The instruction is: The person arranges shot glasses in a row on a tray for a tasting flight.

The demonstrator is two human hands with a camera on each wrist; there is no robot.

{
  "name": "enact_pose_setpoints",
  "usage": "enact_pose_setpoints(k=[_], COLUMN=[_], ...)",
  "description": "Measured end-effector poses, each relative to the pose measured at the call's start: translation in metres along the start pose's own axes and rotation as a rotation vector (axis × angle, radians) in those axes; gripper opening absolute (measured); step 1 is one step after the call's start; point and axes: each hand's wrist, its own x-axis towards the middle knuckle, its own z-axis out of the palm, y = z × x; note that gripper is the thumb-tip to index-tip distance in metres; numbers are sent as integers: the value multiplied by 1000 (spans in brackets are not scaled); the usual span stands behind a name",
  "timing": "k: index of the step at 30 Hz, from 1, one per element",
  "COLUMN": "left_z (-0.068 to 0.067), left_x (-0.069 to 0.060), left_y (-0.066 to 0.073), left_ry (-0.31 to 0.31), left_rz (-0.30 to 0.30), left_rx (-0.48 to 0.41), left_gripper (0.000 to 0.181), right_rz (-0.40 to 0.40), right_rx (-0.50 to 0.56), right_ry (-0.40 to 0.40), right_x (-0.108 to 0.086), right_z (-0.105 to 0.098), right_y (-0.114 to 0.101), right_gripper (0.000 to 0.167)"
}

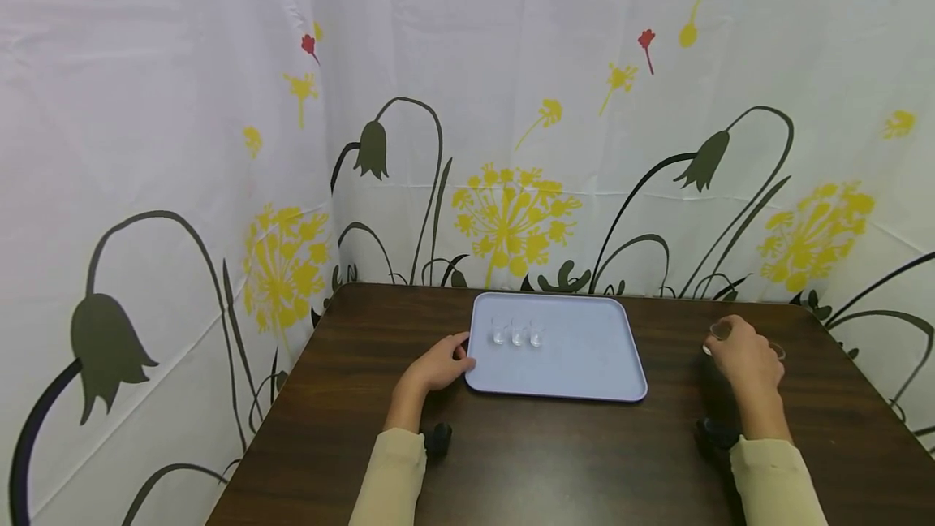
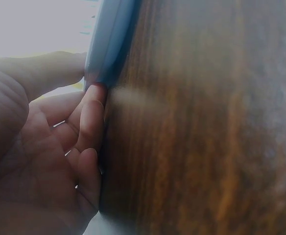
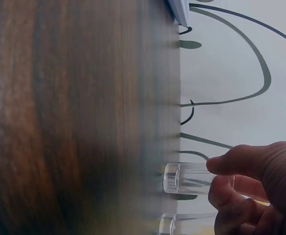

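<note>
A light blue tray [image 1: 584, 360] lies on the table, its left edge pinched between the thumb and fingers of my left hand [image 1: 437, 364]. In the left wrist view the thumb sits on the tray's rim [image 2: 108, 44] and a fingertip touches it from below. Three small clear glasses [image 1: 517, 335] stand in a row on the left part of the tray. Off to the right of the tray, my right hand [image 1: 747, 354] pinches a clear glass [image 3: 179, 178] near its top, with thumb and fingers. Another clear glass [image 3: 175, 224] stands close beside it, partly behind the fingers.
The dark wooden table [image 1: 555, 461] ends at the back against a white curtain [image 1: 511, 39] printed with flowers, which also hangs along the left side. Dark wrist bands [image 1: 438, 439] are on both arms.
</note>
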Motion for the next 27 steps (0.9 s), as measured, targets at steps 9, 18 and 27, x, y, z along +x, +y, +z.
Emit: enact_pose_setpoints(k=[9, 18, 27], left_z=[0, -1, 0], left_x=[1, 0, 1], left_y=[1, 0, -1], left_ry=[-7, -8, -14], left_rz=[-3, -10, -5], left_rx=[-2, -7, -23], left_gripper=[62, 62, 62], right_rz=[-12, -109, -184], right_rx=[-11, -18, -43], right_ry=[8, 65, 74], right_x=[-4, -9, -16], right_z=[3, 19, 37], right_y=[-11, -37, -65], right_gripper=[54, 51, 51])
